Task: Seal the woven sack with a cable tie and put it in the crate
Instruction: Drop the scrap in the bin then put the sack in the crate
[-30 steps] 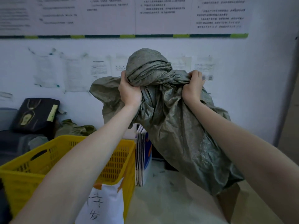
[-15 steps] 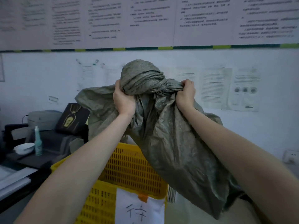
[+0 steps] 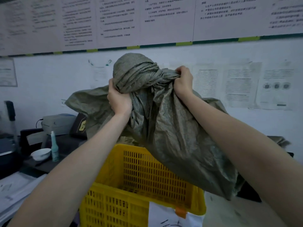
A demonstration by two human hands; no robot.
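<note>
Both hands, left (image 3: 120, 100) and right (image 3: 183, 81), grip the sack's (image 3: 172, 136) bunched neck, holding it above the yellow crate (image 3: 147, 174); visible crate interior holds nothing.

sack (image 3: 172, 131) above crate (image 3: 114, 163); bowl (image 3: 41, 154), bottle (image 3: 54, 146) left of crate

both bare arms reached forward and up, raised high. the left hand (image 3: 119, 99) and right hand (image 3: 183, 80) were fists, fingers curled tight in a grip on gathered sack (image 3: 172, 136) fabric.
</note>
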